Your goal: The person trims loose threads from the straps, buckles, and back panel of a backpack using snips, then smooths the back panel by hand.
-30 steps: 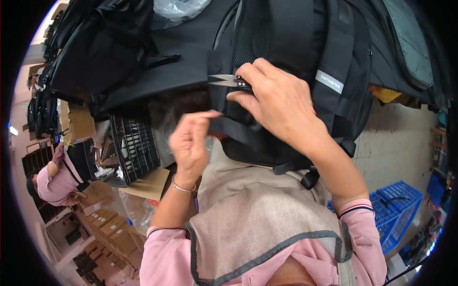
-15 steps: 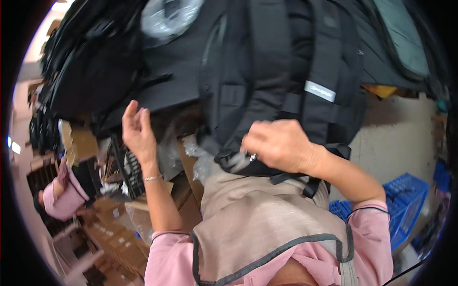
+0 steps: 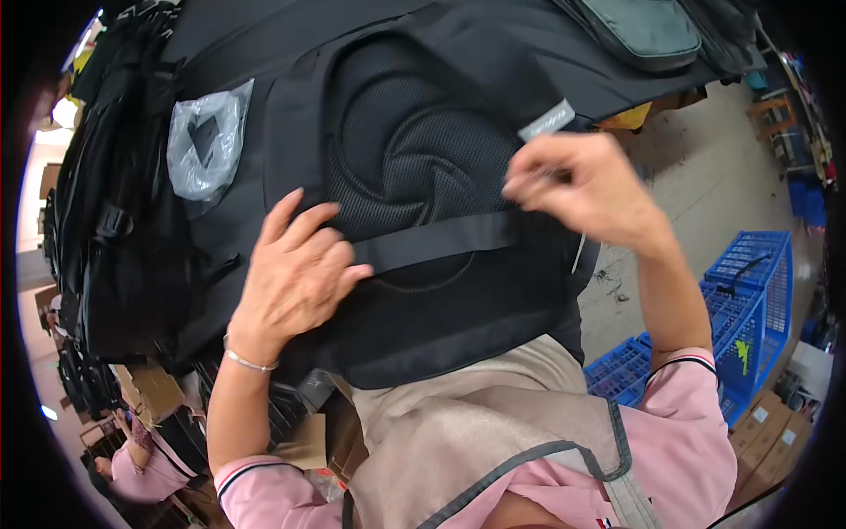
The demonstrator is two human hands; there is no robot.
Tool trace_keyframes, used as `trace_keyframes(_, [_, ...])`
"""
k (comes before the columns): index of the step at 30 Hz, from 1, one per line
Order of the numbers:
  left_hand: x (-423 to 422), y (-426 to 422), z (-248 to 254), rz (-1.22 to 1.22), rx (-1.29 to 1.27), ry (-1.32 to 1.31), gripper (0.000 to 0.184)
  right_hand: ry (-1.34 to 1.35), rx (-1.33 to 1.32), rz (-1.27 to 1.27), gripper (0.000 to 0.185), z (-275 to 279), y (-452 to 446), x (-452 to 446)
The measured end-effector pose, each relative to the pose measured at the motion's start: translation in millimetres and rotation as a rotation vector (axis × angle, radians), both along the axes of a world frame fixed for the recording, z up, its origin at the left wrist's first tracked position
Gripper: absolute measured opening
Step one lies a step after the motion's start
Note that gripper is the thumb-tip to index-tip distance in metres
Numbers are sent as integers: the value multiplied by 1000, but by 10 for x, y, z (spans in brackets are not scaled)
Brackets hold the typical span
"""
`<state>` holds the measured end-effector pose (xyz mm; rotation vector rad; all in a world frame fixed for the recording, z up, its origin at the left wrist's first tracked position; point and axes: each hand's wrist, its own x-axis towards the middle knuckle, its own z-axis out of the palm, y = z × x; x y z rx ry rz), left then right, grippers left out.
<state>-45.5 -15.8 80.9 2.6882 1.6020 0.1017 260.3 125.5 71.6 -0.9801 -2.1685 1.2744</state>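
A black backpack (image 3: pixel 414 291) lies with its padded mesh back panel facing up, its lower edge against the apron. My left hand (image 3: pixel 304 269) rests on its left side near a horizontal band, fingers apart. Above the right side of the pack is my right hand (image 3: pixel 586 185), closed round a small dark thing, blurred and mostly hidden by the fingers. Just beyond that hand a strap bears a pale label (image 3: pixel 547 120). A clear plastic bag (image 3: pixel 207 141) with a dark piece inside lies to the left of the pack.
Black bags (image 3: pixel 123 220) are piled at the left, and a grey-green bag (image 3: pixel 639 31) lies at the top right. Blue plastic crates (image 3: pixel 745 304) stand on the floor at right, near cartons (image 3: pixel 765 432). Another person (image 3: pixel 150 467) in pink is at the lower left.
The backpack has shifted and turned so its back panel shows fully. My left hand has come down onto it. My right hand has moved up and right; the scissors seen earlier are no longer clearly visible.
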Motion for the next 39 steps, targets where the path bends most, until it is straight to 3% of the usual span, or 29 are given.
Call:
trace_keyframes(1, [-98,-5,20,27,-20,54,28,-45,98,115,17,-94,-13,-56])
trace_keyframes(3, [-255,29,-38,134,-9,64,29,26,293,-102,19,-465,144,-169])
trace_keyframes(5, [-178,146,42,198,21,-65,16,-35,192,-290,25,-403,310,-209])
trace_keyframes(7, [87,289,37,256,68,-255,10,-22,168,-324,30,-434,393,-251])
trace_keyframes(9, [279,462,-118,196,132,-415,29,-48,168,-332,29,-470,368,-299])
trace_keyframes(15, [502,855,-455,66,240,-150,23,25,113,-299,33,-565,375,-241])
trace_keyframes(16, [484,885,-510,36,271,-146,13,32,74,-293,34,-566,385,-237])
trace_keyframes(19, [501,902,-455,53,170,-75,5,61,73,-316,32,-641,387,-271])
trace_keyframes(25, [352,761,-469,255,-229,-620,12,144,40,-297,29,-719,405,-246])
trace_keyframes(28, [347,746,-539,255,-173,-632,14,31,64,-313,26,-479,238,-242])
trace_keyframes(33, [349,752,-571,289,-146,-680,16,-72,470,-218,32,-527,-40,-322])
trace_keyframes(39, [350,764,-587,307,-135,-696,16,-185,835,-147,23,-619,-44,-409])
